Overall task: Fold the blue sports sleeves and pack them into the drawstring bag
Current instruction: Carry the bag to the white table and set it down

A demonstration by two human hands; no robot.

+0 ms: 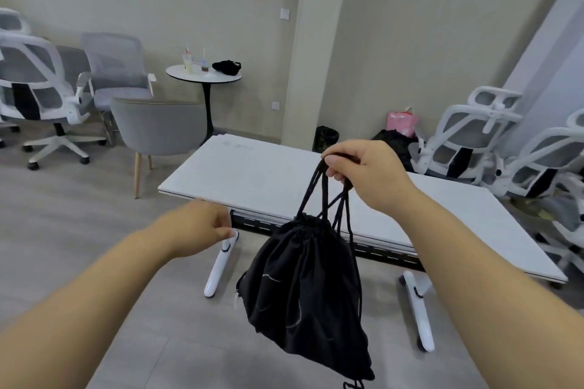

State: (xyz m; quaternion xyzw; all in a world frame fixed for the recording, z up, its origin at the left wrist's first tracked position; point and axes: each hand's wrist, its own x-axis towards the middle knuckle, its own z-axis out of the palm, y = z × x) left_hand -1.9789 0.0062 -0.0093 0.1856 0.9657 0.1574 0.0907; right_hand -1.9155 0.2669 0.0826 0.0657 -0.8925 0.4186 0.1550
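A black drawstring bag [303, 290] hangs in the air in front of the white table [252, 174], its mouth cinched tight. My right hand [363, 170] is shut on the bag's black cords [319, 193] and holds the bag up above the table's near edge. To the left of the bag, my left hand [202, 227] hovers with its fingers curled loosely and nothing in it. No blue sports sleeves are visible anywhere.
A grey armchair [158, 126] stands beyond the table's far left corner, with white mesh office chairs [38, 88] behind it. A small round side table [203, 77] holds drinks and a black item. More office chairs [505, 148] and bags crowd the right.
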